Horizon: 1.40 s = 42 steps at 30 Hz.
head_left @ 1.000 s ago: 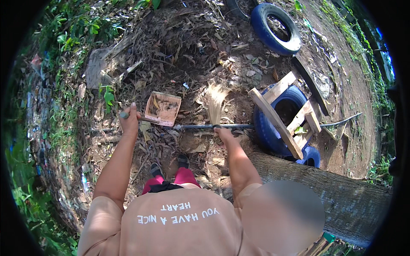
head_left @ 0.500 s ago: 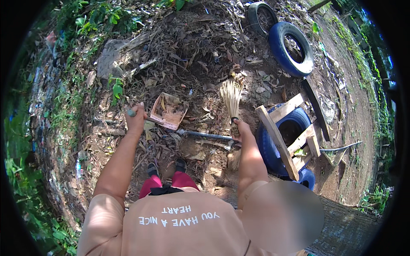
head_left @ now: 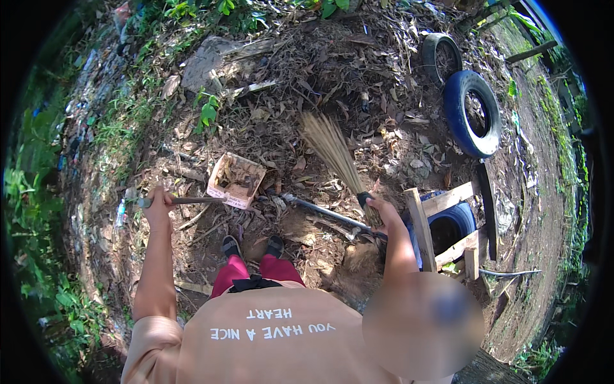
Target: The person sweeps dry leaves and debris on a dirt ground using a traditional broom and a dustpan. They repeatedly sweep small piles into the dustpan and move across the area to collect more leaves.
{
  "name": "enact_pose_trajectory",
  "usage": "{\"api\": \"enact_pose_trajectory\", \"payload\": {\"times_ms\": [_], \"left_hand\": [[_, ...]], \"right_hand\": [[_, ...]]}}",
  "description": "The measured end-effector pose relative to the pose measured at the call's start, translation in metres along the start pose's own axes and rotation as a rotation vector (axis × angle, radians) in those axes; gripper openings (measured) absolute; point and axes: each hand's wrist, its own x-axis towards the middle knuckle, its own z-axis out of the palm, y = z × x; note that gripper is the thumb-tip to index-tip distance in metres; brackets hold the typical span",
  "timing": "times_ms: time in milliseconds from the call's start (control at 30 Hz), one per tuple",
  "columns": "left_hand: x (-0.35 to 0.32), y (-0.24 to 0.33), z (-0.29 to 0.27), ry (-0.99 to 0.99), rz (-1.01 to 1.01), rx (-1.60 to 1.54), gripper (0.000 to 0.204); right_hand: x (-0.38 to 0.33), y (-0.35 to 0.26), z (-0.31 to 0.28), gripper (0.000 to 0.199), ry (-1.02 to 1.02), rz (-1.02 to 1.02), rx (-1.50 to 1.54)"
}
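My left hand point(head_left: 157, 202) is shut on the thin stick handle of a box-shaped dustpan point(head_left: 235, 180), which rests on the dirt with dry leaves inside. My right hand point(head_left: 378, 208) grips the bound base of a straw broom point(head_left: 327, 144); its bristles fan up and away over the leaf litter. My feet in dark sandals point(head_left: 252, 246) stand between the two hands. A dark pipe point(head_left: 323, 212) lies on the ground, running from near the dustpan toward my right hand.
A blue tyre point(head_left: 472, 114) and a black tyre point(head_left: 440, 57) lie at the upper right. Another blue tyre under a rough wooden frame point(head_left: 441, 221) sits close to my right hand. A flat stone slab point(head_left: 211, 59) lies ahead; green plants point(head_left: 38, 192) border the left.
My right hand has swung out to the right with the broom, whose bristles now point farther away. The dustpan and my left hand have stayed in about the same place.
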Motion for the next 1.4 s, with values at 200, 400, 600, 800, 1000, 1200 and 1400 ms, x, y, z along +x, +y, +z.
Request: {"api": "enact_pose_trajectory", "payload": {"times_ms": [200, 400, 600, 800, 1000, 1200, 1400], "left_hand": [[-0.007, -0.026, -0.041, 0.164, 0.023, -0.006, 0.037], [0.001, -0.059, -0.061, 0.367, 0.029, -0.065, 0.032], [0.009, -0.075, -0.088, 0.428, -0.015, -0.127, 0.031], [0.009, -0.088, -0.12, 0.476, -0.025, -0.106, 0.037], [0.007, -0.109, -0.145, 0.445, -0.053, -0.119, 0.036], [0.004, -0.121, -0.192, 0.448, -0.073, -0.136, 0.036], [0.003, -0.131, -0.233, 0.435, -0.053, -0.102, 0.037]], "right_hand": [[0.106, -0.01, 0.118, 0.017, 0.042, 0.198, -0.142], [0.088, 0.013, 0.215, 0.026, -0.161, 0.127, -0.333], [0.038, -0.01, 0.134, 0.042, -0.375, 0.021, -0.142], [0.067, -0.022, 0.141, 0.019, -0.056, 0.045, -0.158], [0.124, 0.018, 0.27, 0.016, -0.095, 0.079, -0.402], [0.12, 0.072, 0.375, 0.017, -0.265, 0.115, -0.4], [0.078, 0.085, 0.405, 0.02, -0.299, 0.121, -0.452]]}}
